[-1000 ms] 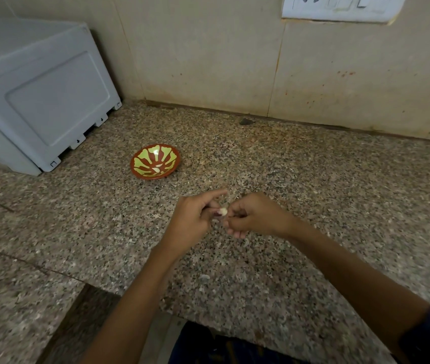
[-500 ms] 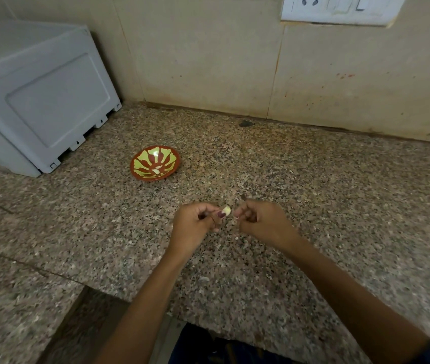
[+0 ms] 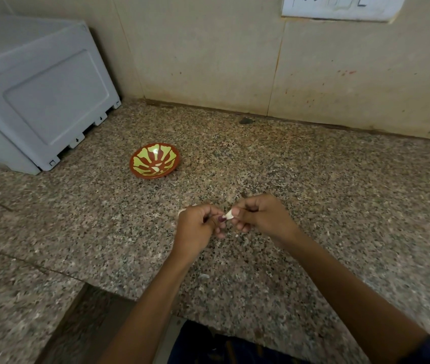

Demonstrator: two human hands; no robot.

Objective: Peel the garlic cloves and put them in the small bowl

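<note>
A small pale garlic clove (image 3: 228,214) sits between my two hands above the granite counter (image 3: 340,206). My left hand (image 3: 198,228) has its fingers curled and touches the clove's left end with a thumb that has a painted nail. My right hand (image 3: 260,218) pinches the clove's right end between thumb and fingers. The small bowl (image 3: 140,172), red-brown with a yellow-green pattern, stands on the counter to the upper left, well apart from my hands. A peeled clove (image 3: 156,169) lies inside it.
A large grey-white appliance (image 3: 38,95) fills the back left corner beside the bowl. The tiled wall (image 3: 208,61) carries a switch plate (image 3: 340,6) at the top right. Small peel scraps (image 3: 204,276) lie near the counter's front edge (image 3: 108,291).
My left index finger, stretched out a second ago, has curled in. The clove now shows more between the two thumbs, and both hands stay at about the same spot.
</note>
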